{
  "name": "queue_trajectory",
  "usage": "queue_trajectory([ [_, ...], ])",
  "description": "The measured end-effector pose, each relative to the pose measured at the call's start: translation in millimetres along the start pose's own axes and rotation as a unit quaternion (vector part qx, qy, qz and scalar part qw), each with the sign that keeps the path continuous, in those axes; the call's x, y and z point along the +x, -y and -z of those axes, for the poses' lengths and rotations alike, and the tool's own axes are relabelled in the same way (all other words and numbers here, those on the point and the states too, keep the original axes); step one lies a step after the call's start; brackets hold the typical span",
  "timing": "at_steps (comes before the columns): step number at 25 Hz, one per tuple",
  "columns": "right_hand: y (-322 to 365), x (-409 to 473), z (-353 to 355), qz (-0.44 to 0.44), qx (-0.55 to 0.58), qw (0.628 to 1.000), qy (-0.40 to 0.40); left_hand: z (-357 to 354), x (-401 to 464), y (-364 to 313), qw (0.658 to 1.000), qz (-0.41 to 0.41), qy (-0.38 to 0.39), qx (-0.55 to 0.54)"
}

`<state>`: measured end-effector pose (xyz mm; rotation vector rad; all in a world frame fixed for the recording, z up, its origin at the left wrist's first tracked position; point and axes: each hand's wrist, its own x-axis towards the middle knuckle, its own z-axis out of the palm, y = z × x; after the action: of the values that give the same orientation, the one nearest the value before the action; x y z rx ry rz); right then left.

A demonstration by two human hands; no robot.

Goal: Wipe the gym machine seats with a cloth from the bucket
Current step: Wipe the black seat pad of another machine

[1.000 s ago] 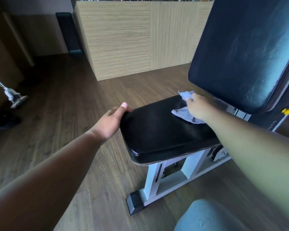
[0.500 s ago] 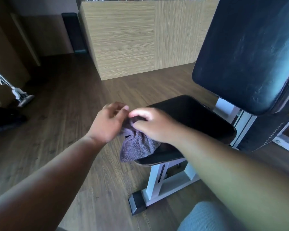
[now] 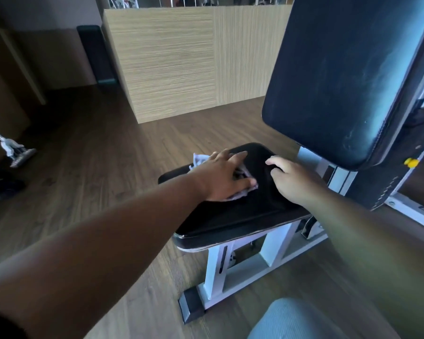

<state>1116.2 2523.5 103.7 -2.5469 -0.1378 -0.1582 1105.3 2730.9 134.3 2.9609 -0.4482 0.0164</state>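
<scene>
Fingers of the left hand lie spread and nearly straight, palm down, pressing the cloth flat onto the black seat pad. Cloth: pale grey-lilac, crumpled, mostly hidden under the hand; one corner sticks out past the far-left side of the hand near the seat's left edge, another shows under the thumb toward the seat's middle. Its long axis, as far as visible, runs diagonally from that far-left corner to the near-right one, roughly across the seat; full outline cannot be told. Right hand rests on the seat just beside the left, not touching the cloth; its fingers are loosely curled, tips on the pad, holding nothing. Seat pad is horizontal, long axis running from the near edge toward the backrest, which stands tilted upright behind it at right, dark with pale scuff marks. White steel frame carries the seat; a black foot cap sits at its near end on the wood floor. Yellow knob shows on the frame right of the backrest. Light wood-grain partition stands behind. Mop head lies on the floor at far left, well apart.
</scene>
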Motion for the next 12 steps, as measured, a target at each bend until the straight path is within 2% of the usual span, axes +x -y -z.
queue_trajectory([
  [4, -2.5, -3.1, 4.6, -0.005, -0.01, 1.0, 0.014, -9.2, 29.6, -16.7, 0.999, -0.021, 0.029, -0.011],
  [9, -3.3, -5.9, 3.7, 0.018, -0.045, 0.998, 0.034, 3.2, -10.9, 47.3, 0.997, 0.077, 0.019, -0.017],
  [12, 0.2, -5.5, 1.6, 0.016, -0.053, 0.998, 0.027, 2.3, -61.0, 78.9, 0.993, 0.099, 0.0, -0.068],
])
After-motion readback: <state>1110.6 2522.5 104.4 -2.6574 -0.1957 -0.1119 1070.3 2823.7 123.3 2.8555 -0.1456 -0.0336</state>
